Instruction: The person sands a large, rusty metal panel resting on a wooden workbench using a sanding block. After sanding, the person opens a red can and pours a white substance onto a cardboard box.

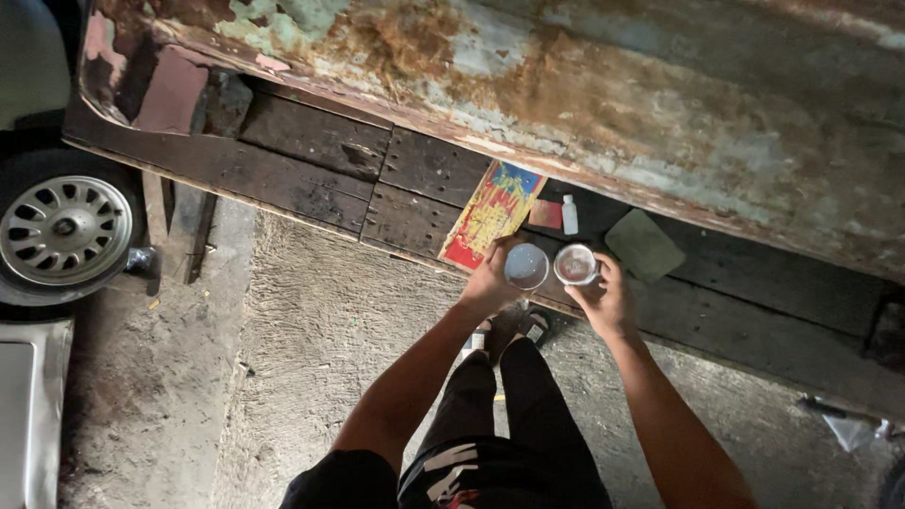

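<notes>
Two small round cups were held side by side over the wooden ledge (311, 160): the pale cup (526, 266) was gripped by the left hand (490, 281), the clear cup (575, 264) by the right hand (608, 300). Both looked light, thin and easily squashed, so they were best held gently round the sides.

Two hands, left (490, 281) and right (608, 300), hold two round cups, one (526, 266) each (575, 264), at the near edge of a dark wooden ledge (320, 160). On the planks lie one red-and-yellow packet (492, 213), one small white bottle (569, 215), one green pad (644, 245) and one small red card (546, 214). One car wheel (64, 229) shows at left.
</notes>
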